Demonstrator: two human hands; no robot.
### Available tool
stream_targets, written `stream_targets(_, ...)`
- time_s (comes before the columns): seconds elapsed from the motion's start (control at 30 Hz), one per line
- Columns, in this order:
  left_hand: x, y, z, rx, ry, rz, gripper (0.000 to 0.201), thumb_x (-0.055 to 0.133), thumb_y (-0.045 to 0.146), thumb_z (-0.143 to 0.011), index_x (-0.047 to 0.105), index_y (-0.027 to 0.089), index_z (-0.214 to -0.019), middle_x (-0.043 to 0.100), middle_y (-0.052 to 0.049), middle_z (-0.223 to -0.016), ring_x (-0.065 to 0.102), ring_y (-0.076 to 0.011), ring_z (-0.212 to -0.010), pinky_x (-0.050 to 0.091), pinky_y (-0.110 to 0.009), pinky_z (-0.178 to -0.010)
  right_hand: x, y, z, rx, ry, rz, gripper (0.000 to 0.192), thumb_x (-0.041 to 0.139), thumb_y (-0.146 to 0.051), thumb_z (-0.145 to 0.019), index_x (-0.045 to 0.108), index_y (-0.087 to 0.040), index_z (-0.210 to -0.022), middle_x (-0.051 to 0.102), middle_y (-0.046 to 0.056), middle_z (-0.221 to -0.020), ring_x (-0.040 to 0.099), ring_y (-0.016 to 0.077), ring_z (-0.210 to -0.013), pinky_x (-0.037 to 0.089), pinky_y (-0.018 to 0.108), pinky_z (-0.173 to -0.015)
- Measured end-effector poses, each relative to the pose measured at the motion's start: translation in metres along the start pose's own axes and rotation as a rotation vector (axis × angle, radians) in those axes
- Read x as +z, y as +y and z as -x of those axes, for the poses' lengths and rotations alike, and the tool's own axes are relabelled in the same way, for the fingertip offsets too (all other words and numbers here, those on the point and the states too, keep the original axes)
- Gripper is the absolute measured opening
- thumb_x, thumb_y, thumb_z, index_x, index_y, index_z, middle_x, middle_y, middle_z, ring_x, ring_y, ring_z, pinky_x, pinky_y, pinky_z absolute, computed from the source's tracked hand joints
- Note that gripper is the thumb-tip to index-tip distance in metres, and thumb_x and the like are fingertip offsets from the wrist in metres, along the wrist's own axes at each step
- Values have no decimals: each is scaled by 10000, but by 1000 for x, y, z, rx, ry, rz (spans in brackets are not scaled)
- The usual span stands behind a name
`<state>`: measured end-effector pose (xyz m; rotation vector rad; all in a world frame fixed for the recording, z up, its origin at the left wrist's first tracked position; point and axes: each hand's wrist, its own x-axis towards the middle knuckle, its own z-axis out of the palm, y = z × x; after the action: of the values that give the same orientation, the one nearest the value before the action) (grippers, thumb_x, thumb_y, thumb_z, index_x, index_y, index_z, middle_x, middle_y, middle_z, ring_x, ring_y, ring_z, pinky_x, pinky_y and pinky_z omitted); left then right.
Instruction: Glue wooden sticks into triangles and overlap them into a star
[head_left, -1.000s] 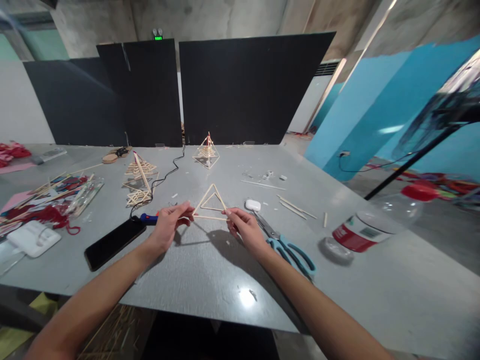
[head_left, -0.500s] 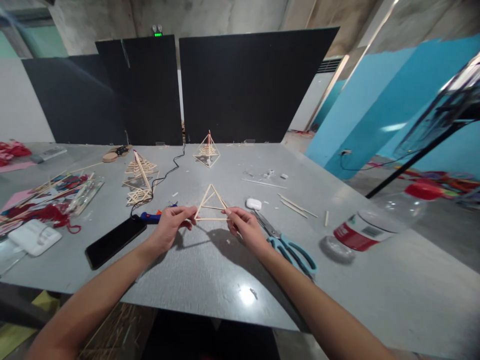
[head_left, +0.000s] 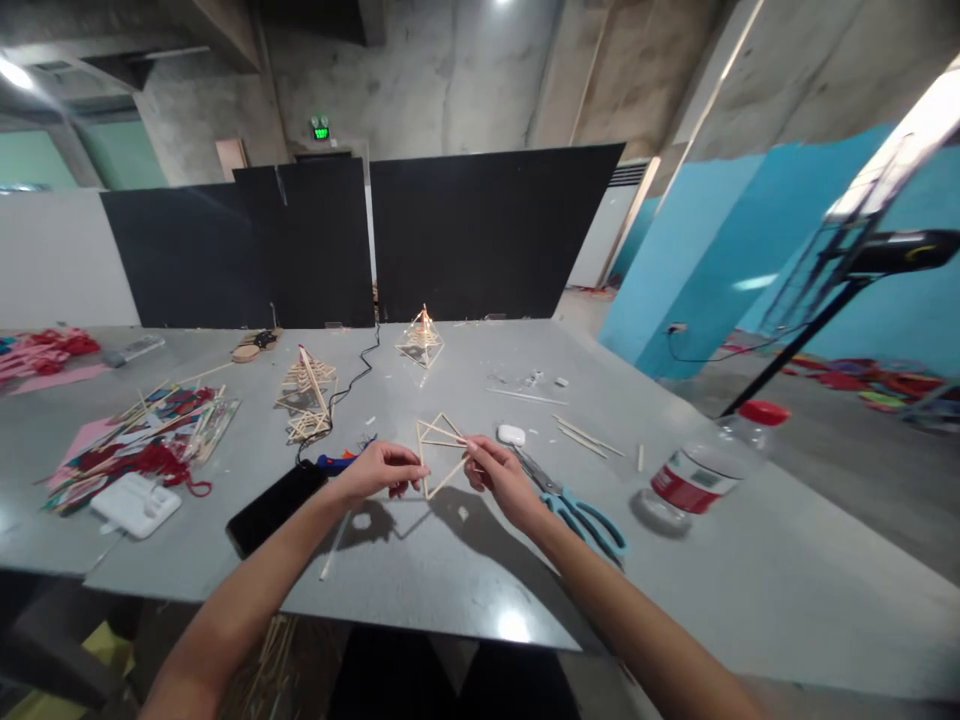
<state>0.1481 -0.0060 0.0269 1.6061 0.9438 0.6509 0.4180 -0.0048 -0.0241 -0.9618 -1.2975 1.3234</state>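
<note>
Wooden frame (head_left: 442,442), likely light, fragile; left hand (head_left: 386,470), right hand (head_left: 499,475) pinch it above desk (head_left: 675,590), toward near edge; grip by corners.

On my right I see a red-capped bottle (head_left: 694,485) on the surface (head_left: 750,590), a blue wall (head_left: 690,250) farther off; near on my left, a black phone (head_left: 271,510); far ahead, black panels (head_left: 487,240) and a green-lit sign (head_left: 320,132).
</note>
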Motion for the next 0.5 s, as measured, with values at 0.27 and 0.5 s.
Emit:
stream_targets(0.27, -96, 14, 25, 202, 505, 160, 354, 727, 402, -1073, 685, 164, -1332, 718, -104, -1300, 738, -243, -1090, 663, -438, -928, 83, -14, 2, 112, -243, 244, 391, 701, -460, -1062, 678, -181, -1334, 725, 90, -1259, 734, 216, -1028, 656, 420, -877)
stream_targets(0.5, -143, -21, 27, 223, 741, 339, 392, 726, 403, -1072, 667, 171, -1383, 695, -118, -1373, 724, -269, -1165, 650, -481, -984, 189, -12, -23, -33, -345, 499, 386, 726, -429, -1048, 682, -193, -1351, 714, 99, -1325, 725, 240, -1115, 643, 467, -959)
